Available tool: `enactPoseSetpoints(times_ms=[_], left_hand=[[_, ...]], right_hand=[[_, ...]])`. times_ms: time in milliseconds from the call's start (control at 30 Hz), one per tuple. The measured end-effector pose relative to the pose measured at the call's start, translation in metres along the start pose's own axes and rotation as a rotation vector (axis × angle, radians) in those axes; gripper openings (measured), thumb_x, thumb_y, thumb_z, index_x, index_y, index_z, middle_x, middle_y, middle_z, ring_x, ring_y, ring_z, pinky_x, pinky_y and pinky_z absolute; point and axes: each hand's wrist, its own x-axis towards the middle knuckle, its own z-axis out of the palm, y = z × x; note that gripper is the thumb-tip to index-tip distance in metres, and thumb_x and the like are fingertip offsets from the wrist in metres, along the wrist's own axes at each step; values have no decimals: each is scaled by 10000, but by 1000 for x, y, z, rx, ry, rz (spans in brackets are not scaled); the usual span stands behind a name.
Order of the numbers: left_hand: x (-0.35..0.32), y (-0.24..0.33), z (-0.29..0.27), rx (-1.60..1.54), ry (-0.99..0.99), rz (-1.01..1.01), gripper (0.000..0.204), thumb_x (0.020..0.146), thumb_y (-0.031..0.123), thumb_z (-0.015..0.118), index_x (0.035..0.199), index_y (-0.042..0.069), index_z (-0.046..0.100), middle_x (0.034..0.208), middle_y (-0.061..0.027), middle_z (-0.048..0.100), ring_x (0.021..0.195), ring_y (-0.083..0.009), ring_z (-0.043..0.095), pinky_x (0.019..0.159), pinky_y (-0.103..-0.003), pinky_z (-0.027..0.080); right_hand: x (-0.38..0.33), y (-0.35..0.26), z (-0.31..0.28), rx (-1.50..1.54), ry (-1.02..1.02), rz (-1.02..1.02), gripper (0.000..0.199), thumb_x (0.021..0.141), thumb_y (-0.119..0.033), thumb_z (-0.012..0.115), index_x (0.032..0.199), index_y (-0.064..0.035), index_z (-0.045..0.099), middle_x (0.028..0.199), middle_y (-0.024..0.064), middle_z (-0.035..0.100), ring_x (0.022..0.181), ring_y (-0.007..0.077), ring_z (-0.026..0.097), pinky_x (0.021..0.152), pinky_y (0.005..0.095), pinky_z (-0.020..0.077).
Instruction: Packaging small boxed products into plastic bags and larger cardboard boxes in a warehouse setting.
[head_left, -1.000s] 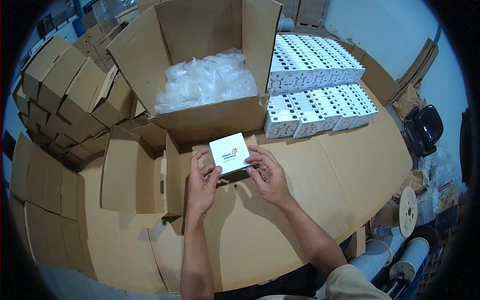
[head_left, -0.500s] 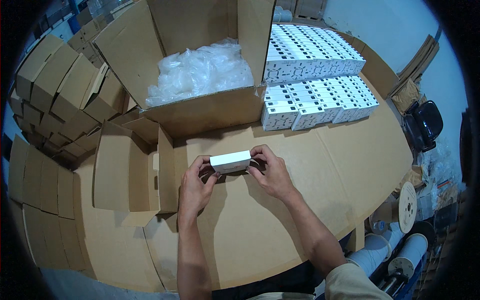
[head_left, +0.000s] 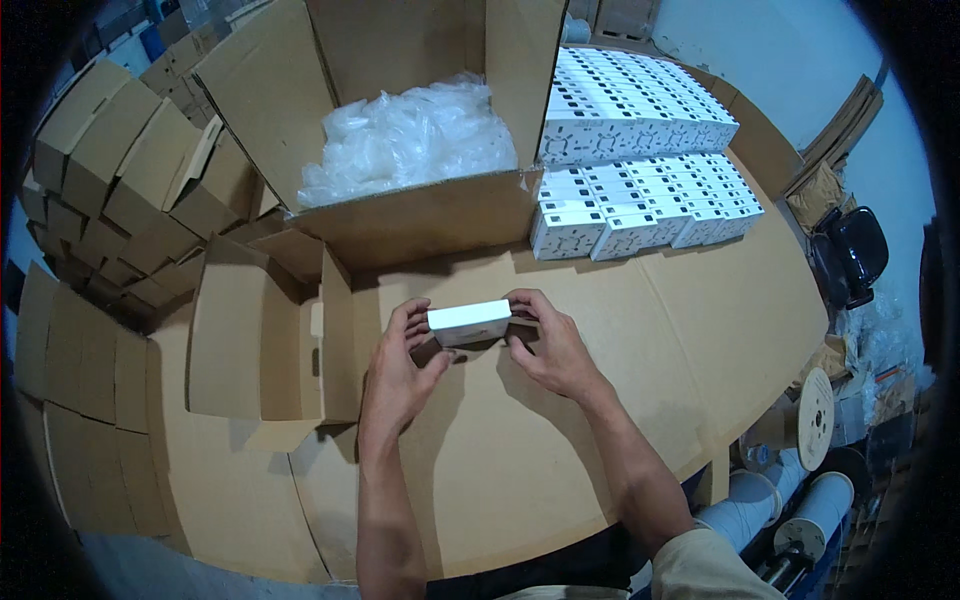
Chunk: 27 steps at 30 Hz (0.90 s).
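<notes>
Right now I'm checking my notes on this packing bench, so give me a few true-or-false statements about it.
1. Both hands hold the white box. True.
2. The big carton holds clear plastic bags. True.
3. The white box lies inside the big carton. False: it is held above the table.
4. The stacked white boxes lie left of the carton. False: right.
5. The left hand is empty. False: it grips the box's left end.

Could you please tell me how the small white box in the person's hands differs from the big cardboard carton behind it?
The small white box is white and shut; the big carton is brown with its flaps standing open. The small box is held above the table between the left hand and right hand; the carton rests on the table. The carton is far larger and filled with clear plastic bags. Both are rectangular boxes.
</notes>
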Motion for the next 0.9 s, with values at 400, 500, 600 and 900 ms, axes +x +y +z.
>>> enactPoseSetpoints(times_ms=[400, 500, 600, 900], left_hand=[[-37, 81, -19, 360, 118, 153, 607, 824, 3, 753, 1377, 10, 502, 1168, -145, 623, 1014, -228, 656, 938, -363, 570], [-12, 121, -27, 338, 206, 277, 316, 913, 71, 681, 1212, -20, 636, 1041, -156, 670, 939, -224, 677, 845, -348, 567], [36, 152, -42, 312, 338, 277, 248, 912, 54, 657, 1146, -28, 654, 947, -173, 686, 806, -289, 678, 789, -385, 561], [235, 122, -75, 606, 308, 283, 272, 865, 233, 757, 981, -12, 749, 945, -183, 752, 860, -284, 734, 796, -392, 570]], right_hand=[[-2, 17, -11, -147, 79, -31, 498, 805, 60, 558, 1294, -15, 502, 1252, 207, 589, 1156, 368, 600, 979, 445, 522], [-2, 24, -15, -207, 127, -50, 478, 801, 40, 588, 1272, -11, 522, 1249, 214, 578, 1178, 391, 564, 1011, 460, 487], [-2, 19, -16, -291, 160, -83, 464, 795, 38, 591, 1253, -9, 539, 1237, 206, 588, 1186, 385, 564, 1021, 456, 492], [1, 18, -23, -263, 119, -73, 430, 799, 15, 616, 1222, -7, 543, 1214, 196, 594, 1209, 387, 539, 1059, 465, 440]])
